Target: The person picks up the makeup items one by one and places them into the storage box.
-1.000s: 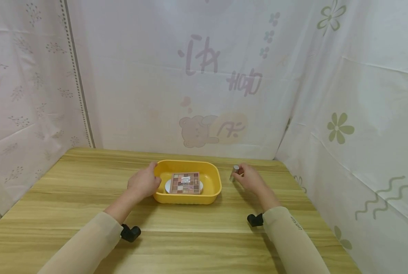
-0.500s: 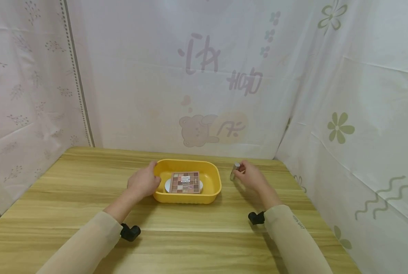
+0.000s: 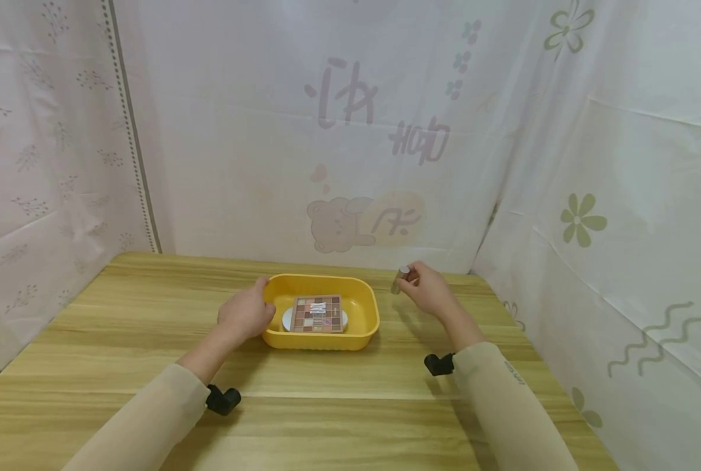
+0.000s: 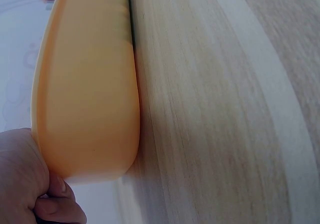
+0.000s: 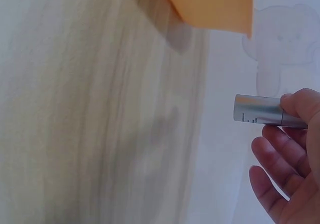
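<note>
A yellow plastic basket stands on the table, and my left hand grips its left end by the rim. In the left wrist view the fingers of that hand curl at the basket's corner. Inside lies an eyeshadow palette on top of a white rounded object, mostly hidden. To the right of the basket, my right hand pinches a silver lipstick tube between thumb and fingers. The tube is held clear of the tabletop, with small print near its end.
The wooden table reaches back to a pale printed curtain. Another curtain hangs along the right side. A black wrist camera sits below the left sleeve and another camera below the right.
My right hand has lifted the lipstick tube upward off the table. The left hand, the basket and the palette stay where they were.
</note>
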Demonstrator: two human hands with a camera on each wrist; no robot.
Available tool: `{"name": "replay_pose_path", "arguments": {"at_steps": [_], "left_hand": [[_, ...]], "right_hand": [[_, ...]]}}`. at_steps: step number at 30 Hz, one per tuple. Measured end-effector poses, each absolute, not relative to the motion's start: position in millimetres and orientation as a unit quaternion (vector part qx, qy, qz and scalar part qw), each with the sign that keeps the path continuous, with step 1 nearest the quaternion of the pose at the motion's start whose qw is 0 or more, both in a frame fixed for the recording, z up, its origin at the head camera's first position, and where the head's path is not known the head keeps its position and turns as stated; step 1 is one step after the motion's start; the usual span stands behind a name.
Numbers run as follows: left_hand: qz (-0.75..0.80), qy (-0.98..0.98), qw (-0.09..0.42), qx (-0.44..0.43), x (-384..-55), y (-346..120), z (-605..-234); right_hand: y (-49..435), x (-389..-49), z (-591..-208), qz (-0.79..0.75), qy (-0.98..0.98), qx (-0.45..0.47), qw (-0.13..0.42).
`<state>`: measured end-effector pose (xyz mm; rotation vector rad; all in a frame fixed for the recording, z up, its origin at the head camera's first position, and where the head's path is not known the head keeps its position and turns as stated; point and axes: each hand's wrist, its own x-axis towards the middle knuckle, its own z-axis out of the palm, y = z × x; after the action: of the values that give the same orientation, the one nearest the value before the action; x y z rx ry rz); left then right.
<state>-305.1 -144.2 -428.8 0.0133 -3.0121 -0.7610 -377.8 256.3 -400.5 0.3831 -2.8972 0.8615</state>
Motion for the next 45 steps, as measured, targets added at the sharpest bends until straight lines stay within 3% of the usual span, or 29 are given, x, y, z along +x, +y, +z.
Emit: {"name": "replay_pose_path", "arguments": {"at_steps": [28,45], "left_hand": [[-0.238,-0.971,0.013,0.006,-307.9,-146.0,-432.1],[-0.238,-0.971,0.015,0.007,-307.5,-145.2,-431.3]], "right_hand": [[210.5,-378.5,-361.1,0.294,-0.941,0.151,0.069],[177.8,-375.4,-362.9,0.294,-0.937,0.183,0.053]]}}
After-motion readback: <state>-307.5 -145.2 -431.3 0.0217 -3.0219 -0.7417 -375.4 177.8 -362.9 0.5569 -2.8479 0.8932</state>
